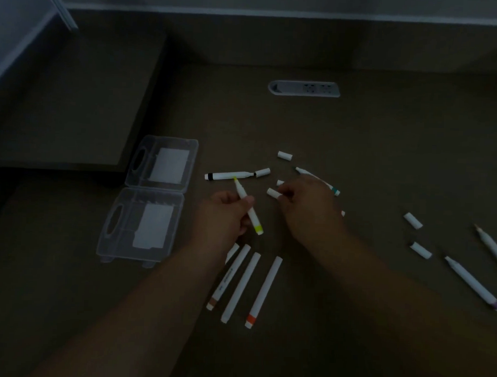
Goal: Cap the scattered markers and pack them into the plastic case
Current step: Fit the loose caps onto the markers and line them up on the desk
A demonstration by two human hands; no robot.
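Now L hand [226, 213] grips slim yellow marker [248, 206], R hand [306, 207] pinches white cylindrical cap [273, 193].

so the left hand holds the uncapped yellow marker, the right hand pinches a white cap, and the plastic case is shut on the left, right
Not quite: the plastic case lies open, both halves flat on the table, as the head view shows. The rest holds: the left hand holds the uncapped yellow marker and the right hand pinches a white cap.
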